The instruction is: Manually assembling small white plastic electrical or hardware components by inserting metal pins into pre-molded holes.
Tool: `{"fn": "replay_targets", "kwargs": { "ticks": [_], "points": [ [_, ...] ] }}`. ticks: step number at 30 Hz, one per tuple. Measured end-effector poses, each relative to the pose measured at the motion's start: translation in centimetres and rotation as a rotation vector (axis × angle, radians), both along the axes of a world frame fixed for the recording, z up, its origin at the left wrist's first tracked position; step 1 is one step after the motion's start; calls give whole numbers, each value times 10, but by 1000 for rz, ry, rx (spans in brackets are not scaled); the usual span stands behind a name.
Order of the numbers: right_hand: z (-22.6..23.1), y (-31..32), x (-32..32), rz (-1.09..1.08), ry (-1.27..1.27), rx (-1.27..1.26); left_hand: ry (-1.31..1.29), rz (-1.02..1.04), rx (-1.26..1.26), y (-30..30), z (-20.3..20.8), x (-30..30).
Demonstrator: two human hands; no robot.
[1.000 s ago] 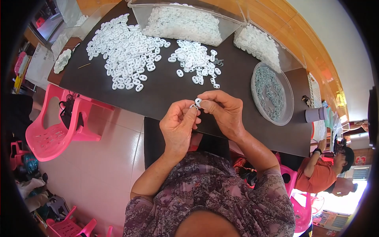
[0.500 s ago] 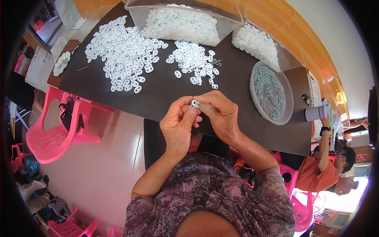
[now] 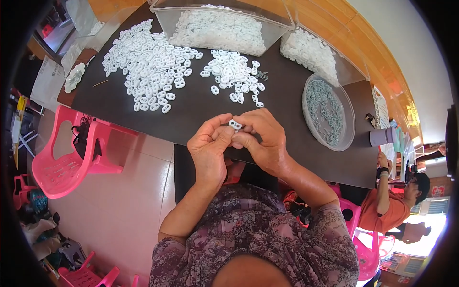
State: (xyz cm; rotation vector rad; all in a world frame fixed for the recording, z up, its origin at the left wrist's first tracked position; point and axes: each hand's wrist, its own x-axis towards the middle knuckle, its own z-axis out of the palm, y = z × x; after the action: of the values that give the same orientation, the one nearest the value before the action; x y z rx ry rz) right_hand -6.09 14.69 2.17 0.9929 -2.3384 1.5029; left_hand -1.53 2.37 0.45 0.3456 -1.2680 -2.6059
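Both hands meet above the near edge of the dark table (image 3: 201, 119). The left hand (image 3: 209, 152) and right hand (image 3: 266, 138) pinch one small white plastic piece (image 3: 234, 125) between thumb and fingertips, remaining fingers curled loosely (palms hidden). Beyond lie a large spread of white pieces (image 3: 150, 67) and a smaller heap (image 3: 235, 76). A round clear dish of grey metal parts (image 3: 328, 111) sits to the right. A pink plastic chair (image 3: 67, 153) stands left of the table.
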Motion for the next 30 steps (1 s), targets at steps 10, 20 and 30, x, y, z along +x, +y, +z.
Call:
{"fn": "replay_targets", "kwargs": {
  "ticks": [10,20,30],
  "points": [
    [4,2,-2,27,176,19,-19,-32,24,-3,9,9],
    [11,-1,8,42,102,-93,224,127,-181,8,-4,13],
    [5,-6,14,22,116,-135,298,236,-236,15,-12,13]
  ]
}}
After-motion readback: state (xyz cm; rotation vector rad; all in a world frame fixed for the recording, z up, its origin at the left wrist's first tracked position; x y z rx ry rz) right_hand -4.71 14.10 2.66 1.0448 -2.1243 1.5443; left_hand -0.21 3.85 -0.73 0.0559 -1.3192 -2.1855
